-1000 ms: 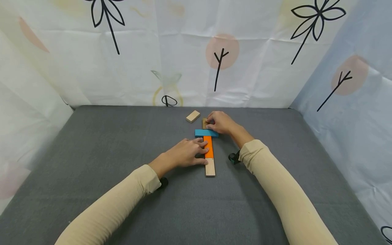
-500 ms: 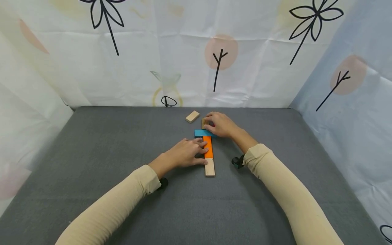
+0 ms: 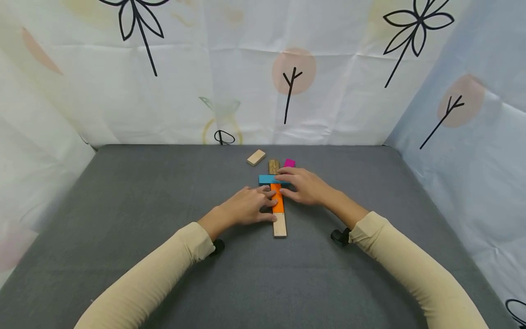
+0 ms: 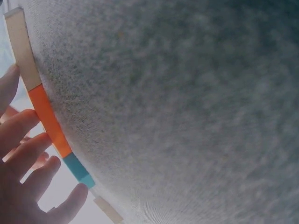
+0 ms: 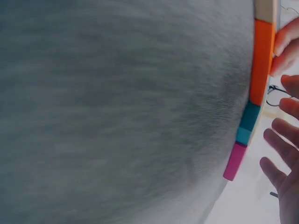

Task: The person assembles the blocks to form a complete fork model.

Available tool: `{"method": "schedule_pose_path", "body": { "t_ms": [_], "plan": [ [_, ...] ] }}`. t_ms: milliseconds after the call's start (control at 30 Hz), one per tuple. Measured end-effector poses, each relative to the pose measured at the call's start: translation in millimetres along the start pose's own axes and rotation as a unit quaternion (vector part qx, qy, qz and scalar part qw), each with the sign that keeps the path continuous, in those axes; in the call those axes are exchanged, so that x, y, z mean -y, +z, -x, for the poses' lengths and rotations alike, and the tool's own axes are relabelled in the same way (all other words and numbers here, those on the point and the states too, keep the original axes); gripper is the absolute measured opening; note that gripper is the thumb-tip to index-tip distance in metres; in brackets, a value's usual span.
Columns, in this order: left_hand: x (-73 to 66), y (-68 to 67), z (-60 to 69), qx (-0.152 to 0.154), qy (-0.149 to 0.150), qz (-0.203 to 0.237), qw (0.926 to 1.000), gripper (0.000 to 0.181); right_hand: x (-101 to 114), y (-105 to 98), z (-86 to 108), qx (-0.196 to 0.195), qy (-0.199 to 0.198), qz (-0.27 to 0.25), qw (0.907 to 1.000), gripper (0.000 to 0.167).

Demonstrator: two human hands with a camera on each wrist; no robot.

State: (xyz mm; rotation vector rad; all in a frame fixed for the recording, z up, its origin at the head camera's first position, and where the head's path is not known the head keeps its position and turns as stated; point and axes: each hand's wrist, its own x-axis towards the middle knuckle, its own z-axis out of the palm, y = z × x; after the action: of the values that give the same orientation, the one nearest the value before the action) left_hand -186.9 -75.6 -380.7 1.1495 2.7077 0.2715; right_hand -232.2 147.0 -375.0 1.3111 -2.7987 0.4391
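In the head view, a pale wooden block [image 3: 280,226] and an orange block [image 3: 278,203] lie end to end. A blue block [image 3: 265,179] sits crosswise at their far end. Beyond it lie a brown block [image 3: 274,165] and a magenta block [image 3: 289,163], partly behind my right hand. My left hand [image 3: 248,206] rests its spread fingers on the orange block, its thumb on the pale one. My right hand [image 3: 307,186] reaches over the blue block's right end, fingers extended and holding nothing. Both hands also show in the right wrist view, where my right fingers [image 5: 278,140] are spread apart.
A loose pale wooden block [image 3: 256,157] lies near the table's back edge, left of the brown block. The grey cloth-covered table [image 3: 164,192] ends against patterned white curtains [image 3: 255,73] at the back and sides.
My right hand has drawn back from the far blocks toward me and let go, uncovering the brown and magenta blocks. My left hand stays on the orange and pale blocks.
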Motion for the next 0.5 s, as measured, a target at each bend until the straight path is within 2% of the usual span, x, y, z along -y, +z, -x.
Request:
{"method": "schedule_pose_path", "body": {
  "t_ms": [233, 500],
  "plan": [
    [-1.0, 0.3, 0.5, 0.004, -0.004, 0.002, 1.0000, 0.057, 1, 6, 19.1, -0.003, -0.046, 0.021, 0.9987, 0.047],
    [-0.2, 1.8, -1.2, -0.002, 0.001, 0.000, 1.0000, 0.058, -4, 8, 24.5, 0.021, -0.042, 0.017, 0.9987, 0.045]
  ]
}}
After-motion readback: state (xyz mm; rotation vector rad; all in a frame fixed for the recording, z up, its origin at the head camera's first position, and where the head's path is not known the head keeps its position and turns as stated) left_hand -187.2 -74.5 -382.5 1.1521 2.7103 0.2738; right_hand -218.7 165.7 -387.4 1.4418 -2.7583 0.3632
